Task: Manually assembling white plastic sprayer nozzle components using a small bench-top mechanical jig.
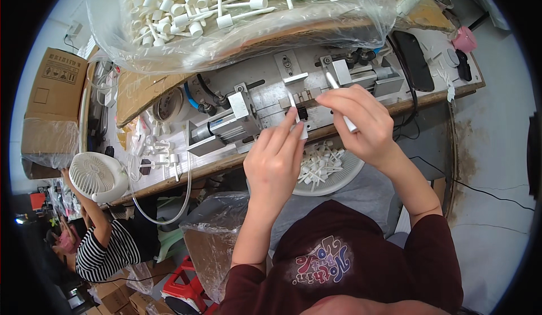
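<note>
My right hand (364, 120) is closed around a white cap with a long stem (331, 80). Its stem end points up and away, and the cap shows below the fingers. My left hand (274, 157) has its fingertips on another white stemmed cap (292, 98), which lies in the small metal holder at the middle of the bench fixture (272, 115). Part of that piece is hidden under the fingers. Between my hands, small metal blocks (306, 95) stand in a row. Below them, a pale round basket (333, 188) holds many similar white pieces.
A plastic-lined carton (254, 46) full of white stemmed caps stands behind the fixture. Metal cylinders (226, 127) flank the holder. To the left are a white fan (96, 176), loose white parts (164, 154) and a co-worker in a striped shirt (107, 250). A black phone (414, 61) lies right.
</note>
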The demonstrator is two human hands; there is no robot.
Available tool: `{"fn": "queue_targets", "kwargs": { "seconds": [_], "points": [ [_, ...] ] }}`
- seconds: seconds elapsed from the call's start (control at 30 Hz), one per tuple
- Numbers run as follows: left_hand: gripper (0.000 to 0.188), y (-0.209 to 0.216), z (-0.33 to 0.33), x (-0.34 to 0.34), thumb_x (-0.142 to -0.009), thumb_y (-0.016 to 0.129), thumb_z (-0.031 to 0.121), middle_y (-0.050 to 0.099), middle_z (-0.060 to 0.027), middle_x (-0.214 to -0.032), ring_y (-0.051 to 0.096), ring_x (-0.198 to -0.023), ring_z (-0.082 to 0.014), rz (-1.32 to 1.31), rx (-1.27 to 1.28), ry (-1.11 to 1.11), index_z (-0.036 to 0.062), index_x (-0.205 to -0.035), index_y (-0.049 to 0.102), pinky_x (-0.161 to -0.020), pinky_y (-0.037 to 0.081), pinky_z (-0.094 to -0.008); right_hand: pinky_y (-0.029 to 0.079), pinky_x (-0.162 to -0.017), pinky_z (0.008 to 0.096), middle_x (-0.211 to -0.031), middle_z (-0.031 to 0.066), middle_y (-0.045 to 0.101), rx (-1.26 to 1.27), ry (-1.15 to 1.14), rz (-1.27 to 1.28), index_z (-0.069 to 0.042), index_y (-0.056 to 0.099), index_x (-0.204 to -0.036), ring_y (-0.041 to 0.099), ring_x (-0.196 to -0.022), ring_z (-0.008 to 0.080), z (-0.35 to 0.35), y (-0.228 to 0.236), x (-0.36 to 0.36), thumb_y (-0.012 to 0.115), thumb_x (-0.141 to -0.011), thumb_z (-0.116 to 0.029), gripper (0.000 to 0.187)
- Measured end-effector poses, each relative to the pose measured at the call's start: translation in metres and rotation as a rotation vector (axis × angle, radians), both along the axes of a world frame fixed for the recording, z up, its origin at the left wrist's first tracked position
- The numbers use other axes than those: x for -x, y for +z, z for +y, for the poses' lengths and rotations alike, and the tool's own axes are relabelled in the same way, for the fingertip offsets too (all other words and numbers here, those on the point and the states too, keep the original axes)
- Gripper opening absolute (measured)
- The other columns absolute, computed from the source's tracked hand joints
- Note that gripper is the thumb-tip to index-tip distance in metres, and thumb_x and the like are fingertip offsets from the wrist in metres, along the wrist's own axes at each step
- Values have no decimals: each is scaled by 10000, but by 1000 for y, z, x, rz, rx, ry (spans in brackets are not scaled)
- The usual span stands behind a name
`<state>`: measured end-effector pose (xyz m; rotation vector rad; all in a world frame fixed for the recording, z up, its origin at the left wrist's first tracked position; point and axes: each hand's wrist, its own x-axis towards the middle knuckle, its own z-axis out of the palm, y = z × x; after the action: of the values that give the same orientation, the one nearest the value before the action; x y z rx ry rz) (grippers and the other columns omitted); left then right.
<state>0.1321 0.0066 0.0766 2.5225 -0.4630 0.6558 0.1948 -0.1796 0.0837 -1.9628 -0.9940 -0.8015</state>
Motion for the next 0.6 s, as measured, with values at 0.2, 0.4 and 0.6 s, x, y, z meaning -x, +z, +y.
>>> {"fn": "queue_targets", "kwargs": {
  "seconds": [0.2, 0.4, 0.6],
  "points": [
    [214, 2, 0, -10, -779, 757, 87, 713, -52, -1176, 657, -660, -226, 28, -144, 10, 47, -987, 722, -612, 509, -312, 541, -888, 363, -1225, 218, 630, -133, 42, 214, 78, 629, -1191, 640, -1082, 315, -7, 17, 16, 692, -785, -29, 424],
    [208, 8, -3, -12, -767, 767, 99, 718, -39, -1165, 632, -589, -220, 99, -116, 11, 68, -969, 726, -579, 506, -313, 545, -912, 358, -1327, 267, 553, -255, 122, 318, 66, 565, -1238, 636, -1150, 322, -14, 4, 15, 667, -844, 0, 412],
    [183, 11, 1, -13, -794, 730, 87, 715, -91, -1150, 664, -618, -194, 104, -145, -25, 32, -967, 708, -592, 511, -304, 568, -794, 327, -1261, 179, 631, -70, 15, 313, 0, 656, -1083, 675, -1014, 278, -11, 16, 26, 757, -762, 15, 337]
  ]
}}
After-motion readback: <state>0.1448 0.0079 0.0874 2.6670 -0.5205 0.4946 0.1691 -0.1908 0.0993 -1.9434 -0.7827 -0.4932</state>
